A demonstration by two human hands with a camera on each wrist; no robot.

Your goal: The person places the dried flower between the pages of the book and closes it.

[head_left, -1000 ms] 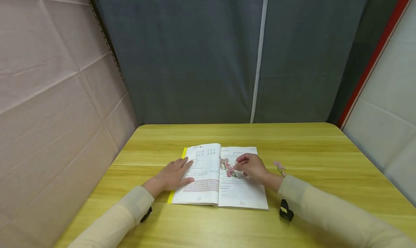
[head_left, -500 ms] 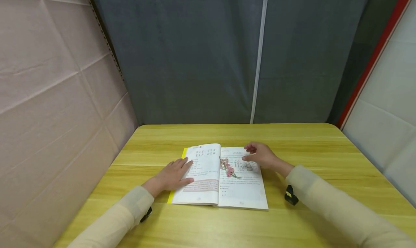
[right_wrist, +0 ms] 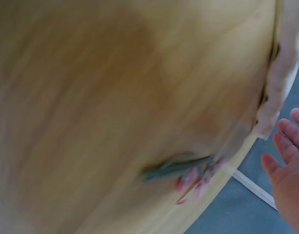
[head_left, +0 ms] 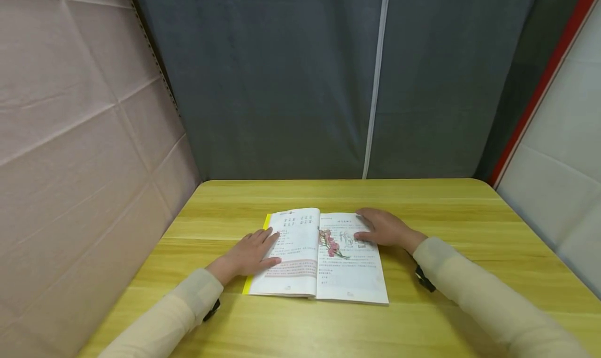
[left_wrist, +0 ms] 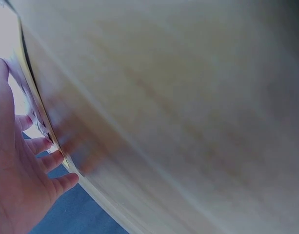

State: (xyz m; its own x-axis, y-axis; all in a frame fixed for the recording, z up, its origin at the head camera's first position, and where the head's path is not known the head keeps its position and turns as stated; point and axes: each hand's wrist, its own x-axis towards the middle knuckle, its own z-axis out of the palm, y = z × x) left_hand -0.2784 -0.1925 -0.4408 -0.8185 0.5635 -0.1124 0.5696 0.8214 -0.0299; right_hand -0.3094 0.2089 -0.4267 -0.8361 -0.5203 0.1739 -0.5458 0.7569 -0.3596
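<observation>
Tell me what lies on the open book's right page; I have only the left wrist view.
Observer: A sprig of pink flowers lies on the right page, close to the fold.
Operator: Report any flowers off the book.
Observer: The right wrist view shows a second sprig, blurred but plainly pink and green, lying on the wooden table.

The book I watch from far off looks like smooth, dull paper. The counter looks like smooth wood with a soft shine. The dark curtain looks to me like dull cloth. The pale sheet looks like cloth too, with creases. The sleeves are soft-looking cloth.
</observation>
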